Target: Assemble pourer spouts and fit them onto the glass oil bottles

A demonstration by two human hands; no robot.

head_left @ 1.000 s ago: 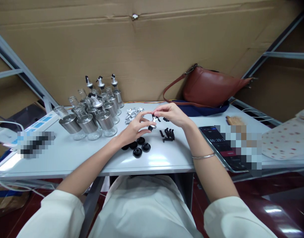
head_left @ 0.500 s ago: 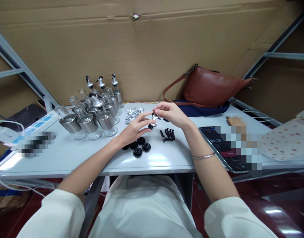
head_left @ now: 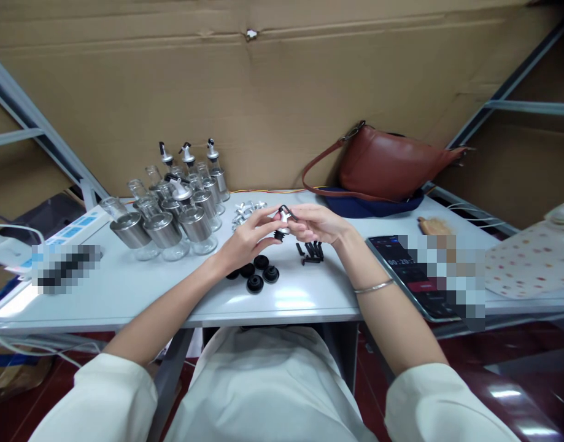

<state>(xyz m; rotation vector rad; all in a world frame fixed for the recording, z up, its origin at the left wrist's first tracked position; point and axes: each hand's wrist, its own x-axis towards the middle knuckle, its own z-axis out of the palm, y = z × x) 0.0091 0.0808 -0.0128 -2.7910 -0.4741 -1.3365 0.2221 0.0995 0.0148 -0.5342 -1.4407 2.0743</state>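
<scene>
pourer top point(head_left: 285, 221), silver with a black lever above and a black ribbed plug below, is held up over the white table point(head_left: 208, 301) between the person's two hands. the left hand point(head_left: 251, 236) pinches it from the left, fingers at its upper part and thumb down by the plug. the right hand point(head_left: 322, 222) closes on it from the right, its fingers curled and bunched near the lever; which fingertip presses where is too small to tell. a thin bracelet point(head_left: 374, 287) circles the right wrist.

nearer the body than the pourer top, and a little left of it, lie round black caps point(head_left: 254, 283) in a loose group. to its right and nearer the body is a small pile of black levers point(head_left: 313, 250). silver spout pieces point(head_left: 245, 212) are heaped to its left, just beyond the left hand. farther left of it stand glass bottles point(head_left: 162, 229) with metal sleeves, several of them wearing finished tops. well to its right lies a phone point(head_left: 408, 270), partly blurred out; behind it and to the right, a brown bag point(head_left: 392, 162) rests on dark blue cloth point(head_left: 374, 207).
</scene>
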